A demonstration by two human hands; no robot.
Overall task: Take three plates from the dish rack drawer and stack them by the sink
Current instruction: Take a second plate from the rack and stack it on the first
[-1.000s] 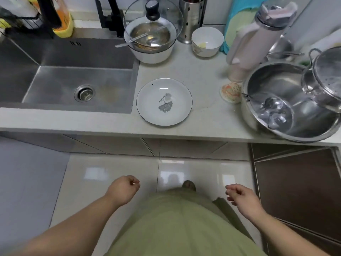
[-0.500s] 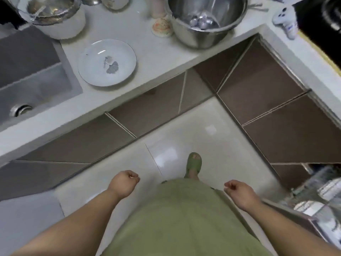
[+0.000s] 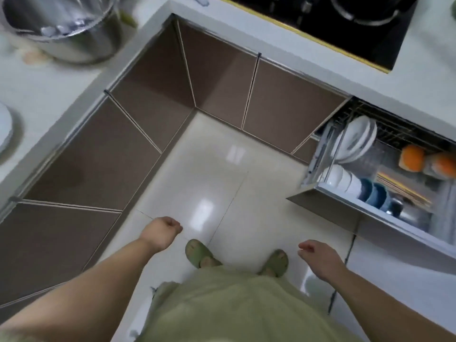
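Note:
The dish rack drawer [image 3: 325,208] stands pulled out at the right, under the counter. White plates [image 3: 355,141] stand on edge in its wire rack. White bowls [image 3: 341,177] and blue bowls [image 3: 375,195] sit in front of them. One white plate [image 3: 3,129] lies on the counter at the far left edge, mostly cut off. My left hand [image 3: 160,232] hangs over the floor, curled into a loose fist with nothing in it. My right hand [image 3: 320,257] hangs lower right, fingers loosely bent and empty, a short way from the drawer's front.
A big steel bowl [image 3: 71,28] sits on the counter at the top left. A black hob [image 3: 345,23] fills the top right. Orange cups [image 3: 412,157] and chopsticks [image 3: 404,188] lie in the drawer. Brown cabinet doors [image 3: 153,95] line the corner. My feet in green slippers [image 3: 199,254] stand on pale tiles.
My view has swung right from the sink and plate toward the corner cabinets and the open drawer. Both hands stay low and empty at my sides.

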